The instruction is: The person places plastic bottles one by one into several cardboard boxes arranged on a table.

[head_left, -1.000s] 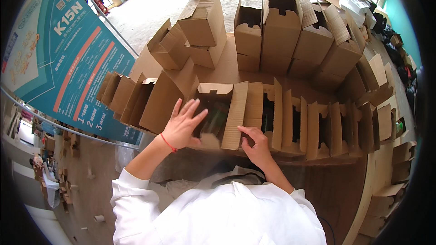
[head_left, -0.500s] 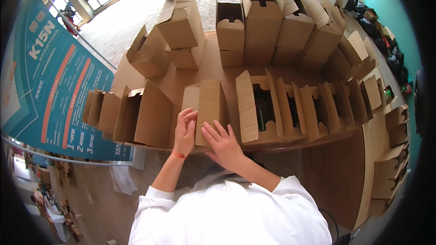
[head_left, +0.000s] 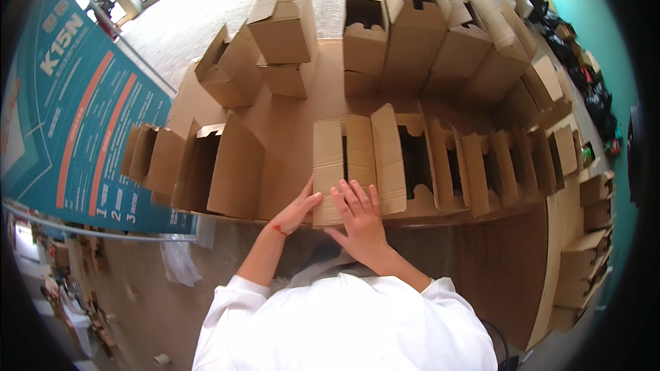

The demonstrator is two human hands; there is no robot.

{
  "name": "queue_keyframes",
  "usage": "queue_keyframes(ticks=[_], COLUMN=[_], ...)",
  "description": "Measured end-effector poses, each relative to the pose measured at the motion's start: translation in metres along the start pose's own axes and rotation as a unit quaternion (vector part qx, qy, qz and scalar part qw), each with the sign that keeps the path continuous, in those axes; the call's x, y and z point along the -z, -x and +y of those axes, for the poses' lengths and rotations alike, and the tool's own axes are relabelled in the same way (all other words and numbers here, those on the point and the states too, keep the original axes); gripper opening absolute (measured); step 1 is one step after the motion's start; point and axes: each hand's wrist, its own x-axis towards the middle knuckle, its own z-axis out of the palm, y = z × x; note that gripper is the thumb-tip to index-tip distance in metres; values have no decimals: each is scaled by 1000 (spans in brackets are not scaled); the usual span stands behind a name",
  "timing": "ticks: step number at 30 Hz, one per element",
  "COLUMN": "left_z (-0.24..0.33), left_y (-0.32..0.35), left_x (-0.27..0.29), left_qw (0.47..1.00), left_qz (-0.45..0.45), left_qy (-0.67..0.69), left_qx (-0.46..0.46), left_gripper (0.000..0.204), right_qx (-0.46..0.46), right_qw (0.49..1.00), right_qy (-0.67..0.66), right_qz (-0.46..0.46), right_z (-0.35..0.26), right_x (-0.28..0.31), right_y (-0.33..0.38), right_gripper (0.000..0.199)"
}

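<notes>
A brown cardboard box point(head_left: 328, 189) stands at the table's front edge, its top flaps split by a narrow dark gap. Against its left side rests my left hand point(head_left: 294, 213), fingers stretched out along the cardboard. My right hand point(head_left: 364, 230) lies over the front right of the same box, its fingers spread and pressing on the flaps. Immediately to the right is another box point(head_left: 390, 161) with a raised flap and its top uncovered; its contents are too dark to make out. Neither hand is closed round anything.
More open boxes point(head_left: 481, 172) run along the front right. Tall boxes point(head_left: 416, 41) line the back right, with stacked ones point(head_left: 285, 34) at the back left. Further boxes point(head_left: 230, 172) stand front left, beside a teal banner point(head_left: 82, 117). All stand on a brown table point(head_left: 302, 124).
The box between my hands has shifted right, up against the neighbouring open box, and a dark gap now shows between its flaps. My left hand has followed it rightward and lower.
</notes>
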Motion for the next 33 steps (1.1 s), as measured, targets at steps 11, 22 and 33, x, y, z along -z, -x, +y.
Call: queue_keyframes(ticks=[11,22,33], left_z=[86,79,53], left_y=[67,75,47], left_x=[-2,-25,-72], left_qw=[547,624,606], left_qz=[514,343,304], left_qy=[-561,-697,-711], left_qx=[-349,-83,-187], left_gripper=[58,28,16], right_qx=[56,102,68], right_qw=[996,993,988], right_qy=[46,27,-137], right_qz=[-46,-59,5], right_z=[22,24,1], right_x=[-16,-10,4], right_y=[0,-4,-48], right_gripper=[74,72,66])
